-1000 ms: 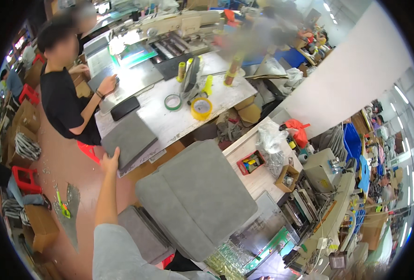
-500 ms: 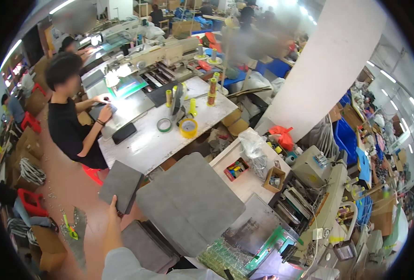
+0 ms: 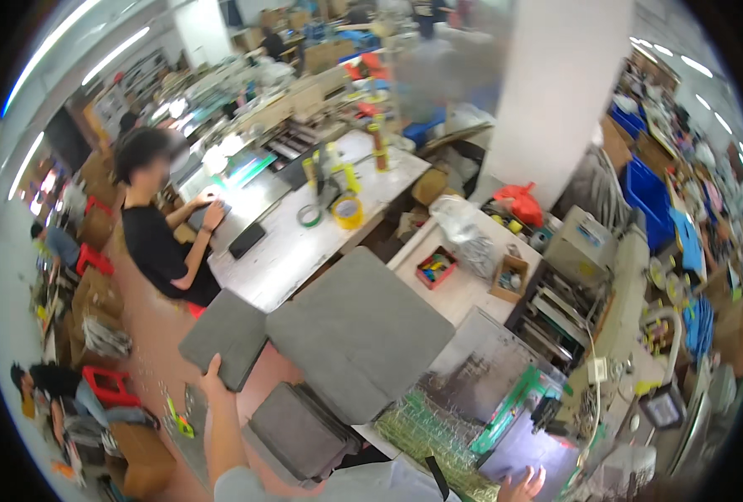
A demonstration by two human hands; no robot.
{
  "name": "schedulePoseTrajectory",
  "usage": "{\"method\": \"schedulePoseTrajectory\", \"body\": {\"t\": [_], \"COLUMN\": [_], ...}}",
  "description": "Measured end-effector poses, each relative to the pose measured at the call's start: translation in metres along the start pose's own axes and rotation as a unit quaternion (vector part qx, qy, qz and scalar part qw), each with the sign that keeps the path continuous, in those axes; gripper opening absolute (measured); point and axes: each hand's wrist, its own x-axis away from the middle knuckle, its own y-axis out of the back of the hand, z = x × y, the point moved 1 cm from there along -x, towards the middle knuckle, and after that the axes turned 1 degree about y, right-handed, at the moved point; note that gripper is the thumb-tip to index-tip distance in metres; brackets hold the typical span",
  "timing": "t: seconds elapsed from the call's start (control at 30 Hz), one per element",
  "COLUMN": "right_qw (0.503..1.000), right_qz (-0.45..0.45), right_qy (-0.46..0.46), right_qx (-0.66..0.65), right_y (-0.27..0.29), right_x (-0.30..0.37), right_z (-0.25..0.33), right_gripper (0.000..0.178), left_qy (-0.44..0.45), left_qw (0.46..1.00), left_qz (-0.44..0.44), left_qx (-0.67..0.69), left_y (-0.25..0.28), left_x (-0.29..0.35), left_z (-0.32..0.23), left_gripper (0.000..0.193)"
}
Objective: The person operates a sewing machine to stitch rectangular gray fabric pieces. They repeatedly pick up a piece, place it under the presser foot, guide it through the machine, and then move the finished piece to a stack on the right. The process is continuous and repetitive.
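Observation:
My left hand (image 3: 214,376) is closed on the near edge of a dark grey squarish panel (image 3: 225,333), its thumb lying on top; the fingers beneath are hidden. Right beside that panel lies a larger grey panel or stack (image 3: 361,330) with rounded corners. Below it, nearer me, rests a pile of similar grey pieces (image 3: 300,431). At the bottom edge, my right hand (image 3: 522,484) has its fingers apart over the lit bed (image 3: 529,456) of a sewing machine (image 3: 618,351), with a green template frame (image 3: 509,410) close by. I see nothing in that hand.
Ahead, a white table (image 3: 304,259) bears tape rolls (image 3: 347,212) and thread cones. A co-worker (image 3: 162,226) in black works there. A side table holds a red box (image 3: 436,268) and a cardboard box (image 3: 509,276). A white pillar (image 3: 555,100) rises behind. Green netting (image 3: 434,427) lies nearby.
The view has shifted, so the scene sits farther right. The panel in my left hand now shows its top face more flatly. My right hand has come farther into view at the bottom.

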Motion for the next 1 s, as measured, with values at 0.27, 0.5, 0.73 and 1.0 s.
{"method": "schedulePoseTrajectory", "body": {"t": [0.27,0.5,0.73,1.0], "right_qw": [0.866,0.835,0.331,0.022], "right_qz": [0.140,0.097,0.086,-0.274], "right_qy": [-0.331,-0.264,-0.218,-0.485], "right_qx": [-0.349,-0.473,-0.914,-0.831], "right_y": [-0.014,0.015,0.125,0.145], "right_x": [0.027,0.036,0.030,0.173], "right_z": [0.020,0.005,-0.048,-0.073], "right_gripper": [0.015,0.017,0.109,0.077], "left_qy": [-0.230,-0.238,0.028,0.035], "left_qw": [0.903,0.925,0.753,0.259], "left_qz": [-0.004,0.270,0.657,0.954], "left_qx": [-0.362,-0.121,-0.026,-0.148], "left_y": [-0.040,-0.073,-0.076,-0.090], "left_x": [0.140,0.317,0.450,0.745], "left_z": [-0.136,-0.124,0.038,0.097], "left_gripper": [0.073,0.075,0.066,0.090]}}
